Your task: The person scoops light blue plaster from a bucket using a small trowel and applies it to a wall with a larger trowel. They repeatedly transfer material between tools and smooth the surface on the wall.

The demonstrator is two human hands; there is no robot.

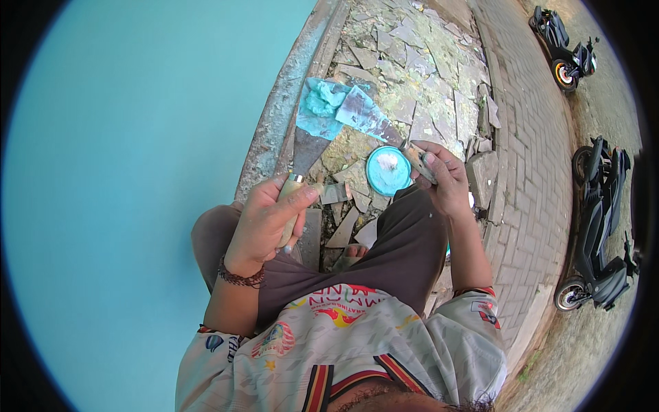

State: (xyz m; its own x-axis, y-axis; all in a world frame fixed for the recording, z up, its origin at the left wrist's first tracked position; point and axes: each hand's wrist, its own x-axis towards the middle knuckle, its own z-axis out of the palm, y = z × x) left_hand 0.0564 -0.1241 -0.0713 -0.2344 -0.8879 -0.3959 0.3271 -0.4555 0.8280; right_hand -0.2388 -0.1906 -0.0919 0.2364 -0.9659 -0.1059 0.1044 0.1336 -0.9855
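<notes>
My left hand (pixel 271 216) is closed around the pale handle of a wide putty knife (pixel 310 152), blade pointing away from me. A lump of turquoise paste (pixel 325 100) sits on that blade, which is smeared with the same colour. In my right hand (pixel 445 178) I grip the worn wooden handle of a second scraper (pixel 364 113). Its turquoise-streaked blade slants left, and its tip meets or overlaps the edge of the loaded blade near the paste. Below the right-hand tool lies a round turquoise lid or tub (pixel 388 172) with a whitish patch on it.
A smooth turquoise wall (pixel 130 192) fills the left side, with a paint-spattered ledge (pixel 264 147) at its foot. Broken flat stone pieces (pixel 439 58) cover the ground ahead. On the right runs a brick-paved path (pixel 525 158), with two motorbikes (pixel 596 226) parked beyond it.
</notes>
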